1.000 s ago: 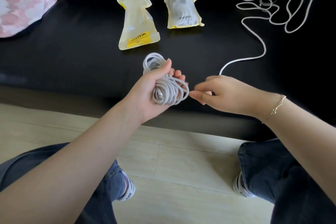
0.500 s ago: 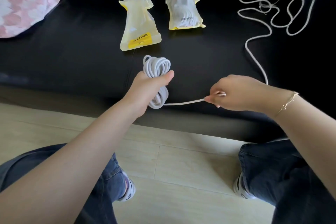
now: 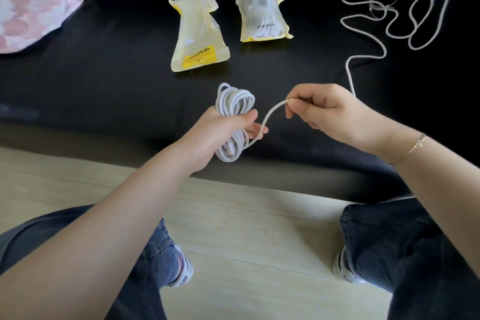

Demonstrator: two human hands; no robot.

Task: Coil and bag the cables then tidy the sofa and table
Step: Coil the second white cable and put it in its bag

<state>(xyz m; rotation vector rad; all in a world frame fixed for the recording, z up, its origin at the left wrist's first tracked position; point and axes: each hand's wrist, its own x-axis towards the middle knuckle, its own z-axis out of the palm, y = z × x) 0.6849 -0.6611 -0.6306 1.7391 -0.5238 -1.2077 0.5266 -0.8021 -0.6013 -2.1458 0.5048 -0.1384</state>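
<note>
A person's left hand [image 3: 220,128] is curled around a coil [image 3: 233,122] of white cable, held just above the front edge of a black sofa [image 3: 104,73]. The right hand [image 3: 330,112], beside the coil, pinches the cable's slack [image 3: 270,113]. The loose cable [image 3: 384,18] trails to the sofa's far right. Two yellow bags [image 3: 198,34] lie behind the coil. A pink cushion [image 3: 31,2] sits far left.
</note>
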